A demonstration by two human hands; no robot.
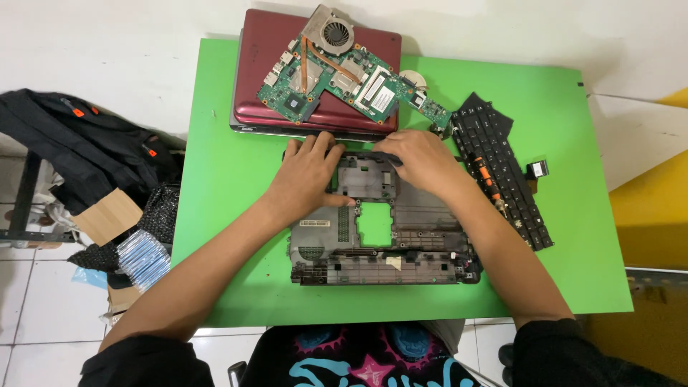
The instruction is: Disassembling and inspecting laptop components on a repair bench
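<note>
Both my hands, left (307, 175) and right (423, 159), lay flat, fingers spread, gripping nothing, on the shell (380, 222); even pressure along its far edge seemed wisest.

both hands, left hand (307, 175) and right hand (423, 159), rest on a dark laptop base (401, 244) on a green table (222, 165).

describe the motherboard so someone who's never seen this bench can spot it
On the green table, look to the far edge, where a closed dark red laptop lies. The motherboard rests on its lid: a green circuit board with copper heat pipes and a round fan, the only bare board here.
</note>
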